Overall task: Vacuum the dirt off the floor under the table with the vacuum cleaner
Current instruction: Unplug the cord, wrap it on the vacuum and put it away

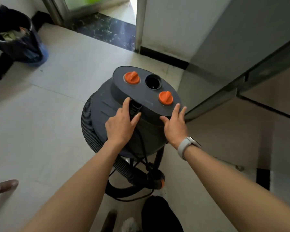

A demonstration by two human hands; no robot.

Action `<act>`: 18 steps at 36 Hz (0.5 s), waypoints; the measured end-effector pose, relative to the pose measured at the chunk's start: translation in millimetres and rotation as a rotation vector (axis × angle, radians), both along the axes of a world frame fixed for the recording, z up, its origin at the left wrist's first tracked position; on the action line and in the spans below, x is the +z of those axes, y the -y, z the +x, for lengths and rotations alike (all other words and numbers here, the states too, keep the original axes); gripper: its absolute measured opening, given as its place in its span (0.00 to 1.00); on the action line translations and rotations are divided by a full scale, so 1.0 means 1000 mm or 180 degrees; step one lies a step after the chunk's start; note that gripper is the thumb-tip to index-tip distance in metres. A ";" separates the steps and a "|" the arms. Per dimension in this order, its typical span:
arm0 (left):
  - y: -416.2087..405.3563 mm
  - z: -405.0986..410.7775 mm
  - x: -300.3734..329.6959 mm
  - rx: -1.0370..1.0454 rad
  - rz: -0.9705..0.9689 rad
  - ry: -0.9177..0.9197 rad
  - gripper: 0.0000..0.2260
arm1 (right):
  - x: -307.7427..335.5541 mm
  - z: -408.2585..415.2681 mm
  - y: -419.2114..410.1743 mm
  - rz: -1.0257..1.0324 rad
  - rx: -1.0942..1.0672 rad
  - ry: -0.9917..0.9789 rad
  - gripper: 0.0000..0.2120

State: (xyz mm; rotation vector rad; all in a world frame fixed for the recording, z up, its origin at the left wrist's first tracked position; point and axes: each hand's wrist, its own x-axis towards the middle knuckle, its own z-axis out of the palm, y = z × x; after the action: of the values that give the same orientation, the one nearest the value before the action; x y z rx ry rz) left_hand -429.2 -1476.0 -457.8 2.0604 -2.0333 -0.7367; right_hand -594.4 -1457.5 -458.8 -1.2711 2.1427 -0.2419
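Vacuum cleaner [141,104], frame centre; left hand [122,122] and right hand [175,124] spread flat on it; step: positioning; next: unwind hose [89,124].

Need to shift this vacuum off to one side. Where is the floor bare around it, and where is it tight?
Bare tile lies left of the vacuum cleaner, between its ribbed hose and the dark bin, running up to the marble threshold. The right is tight: the grey cabinet stands close beside the body. The near side is cluttered with looped hose and cord.
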 end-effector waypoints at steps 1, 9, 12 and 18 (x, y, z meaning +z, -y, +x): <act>0.010 -0.005 0.000 -0.0042 -0.0021 0.0015 0.28 | 0.001 -0.006 0.011 0.0049 0.0035 -0.0094 0.37; 0.098 -0.045 0.001 -0.0179 -0.0137 0.0271 0.30 | 0.008 -0.048 0.108 0.0246 0.0457 -0.0711 0.37; 0.138 -0.056 0.002 -0.0299 -0.0098 0.0454 0.31 | 0.008 -0.058 0.142 0.0283 0.0411 -0.0754 0.36; 0.210 -0.079 0.003 -0.0339 -0.0046 0.0383 0.31 | 0.009 -0.081 0.213 0.0415 0.0531 -0.0999 0.36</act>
State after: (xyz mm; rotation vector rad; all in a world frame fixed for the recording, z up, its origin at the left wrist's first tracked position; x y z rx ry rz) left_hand -508.3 -1685.6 -455.1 2.0483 -2.2208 -0.6264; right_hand -675.4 -1670.1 -449.3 -1.4792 2.2487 0.1764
